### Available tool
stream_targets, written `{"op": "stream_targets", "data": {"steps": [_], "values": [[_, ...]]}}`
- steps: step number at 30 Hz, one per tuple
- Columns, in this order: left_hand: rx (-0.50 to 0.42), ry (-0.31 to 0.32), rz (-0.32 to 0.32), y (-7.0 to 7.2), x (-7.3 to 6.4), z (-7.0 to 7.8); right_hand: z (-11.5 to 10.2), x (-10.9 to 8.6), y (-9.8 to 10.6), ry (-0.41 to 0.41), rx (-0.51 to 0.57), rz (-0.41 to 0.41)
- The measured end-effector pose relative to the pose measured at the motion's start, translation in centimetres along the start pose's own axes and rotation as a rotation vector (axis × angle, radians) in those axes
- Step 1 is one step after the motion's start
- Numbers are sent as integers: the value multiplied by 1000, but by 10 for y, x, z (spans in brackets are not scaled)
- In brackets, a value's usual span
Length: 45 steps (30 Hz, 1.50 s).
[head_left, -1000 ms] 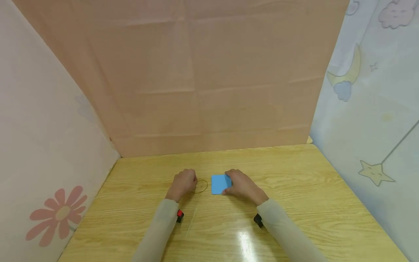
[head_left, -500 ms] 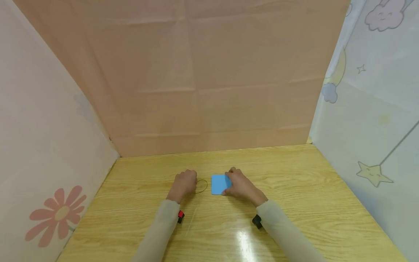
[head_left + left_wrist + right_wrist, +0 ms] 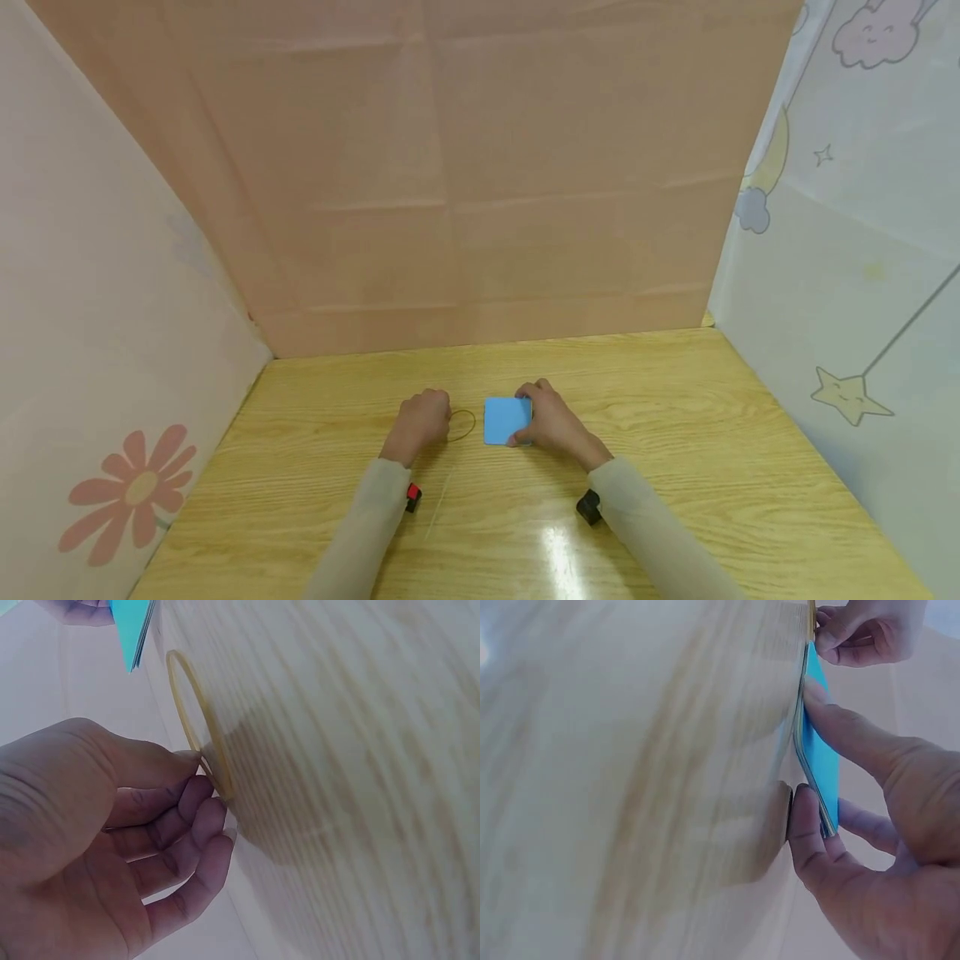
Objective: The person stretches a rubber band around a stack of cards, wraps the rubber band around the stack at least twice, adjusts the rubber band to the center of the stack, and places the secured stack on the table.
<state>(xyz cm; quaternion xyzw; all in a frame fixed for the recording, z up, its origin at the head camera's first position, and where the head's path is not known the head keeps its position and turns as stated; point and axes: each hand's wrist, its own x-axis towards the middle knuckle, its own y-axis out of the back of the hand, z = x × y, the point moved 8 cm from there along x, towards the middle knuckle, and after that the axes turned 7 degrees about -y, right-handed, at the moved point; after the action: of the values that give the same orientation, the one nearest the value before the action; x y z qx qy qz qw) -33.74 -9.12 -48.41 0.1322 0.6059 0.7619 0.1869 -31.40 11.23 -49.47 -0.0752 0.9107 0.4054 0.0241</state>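
A thin yellow-brown rubber band (image 3: 180, 694) is pinched between the thumb and fingertips of my left hand (image 3: 422, 423); its loop (image 3: 474, 425) stretches toward the blue stack. To the right lies a square stack of thin blue sheets (image 3: 501, 421), perhaps cards or paper. My right hand (image 3: 553, 425) grips its right side. In the right wrist view, the thumb lies on the blue top (image 3: 823, 761), and fingers are under the right end, which is bent up off the table. Layered edges show there. The band and the stack are apart in the head view.
Both hands work over a wood-grain table (image 3: 637, 383). A brown sheet (image 3: 480, 208) hangs behind it, and printed white walls (image 3: 847, 275) flank both sides. A faint thin pale line (image 3: 438, 508) lies on the table near the left sleeve.
The right edge of the blue stack has lifted slightly as the right fingers curl under it. My left hand and the rubber band stay nearly still. The head view shifts a little.
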Motion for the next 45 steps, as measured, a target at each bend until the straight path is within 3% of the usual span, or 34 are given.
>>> {"op": "stream_targets", "data": {"steps": [9, 18, 22, 28, 33, 37, 41, 45], "values": [[-38, 1, 0, -1, -3, 0, 2, -3, 5, 23, 59, 13], [-88, -39, -25, -4, -6, -1, 9, -10, 7, 22, 250, -40], [-179, -58, -14, -4, -7, -2, 15, -13, 12, -12, 346, -41], [-361, -70, 68, 4, -10, -1, 25, -15, 16, -111, 519, -42], [-439, -72, 81, 8, -10, 3, 33, -16, 14, -169, 652, -82], [-456, -57, 65, 12, -11, 7, 34, -18, 15, -172, 681, -94], [-473, -65, 9, 16, -12, 13, 36, -21, 18, -175, 701, -94], [-552, -78, -45, 20, -14, 21, 36, -26, 23, -175, 705, -86]]}}
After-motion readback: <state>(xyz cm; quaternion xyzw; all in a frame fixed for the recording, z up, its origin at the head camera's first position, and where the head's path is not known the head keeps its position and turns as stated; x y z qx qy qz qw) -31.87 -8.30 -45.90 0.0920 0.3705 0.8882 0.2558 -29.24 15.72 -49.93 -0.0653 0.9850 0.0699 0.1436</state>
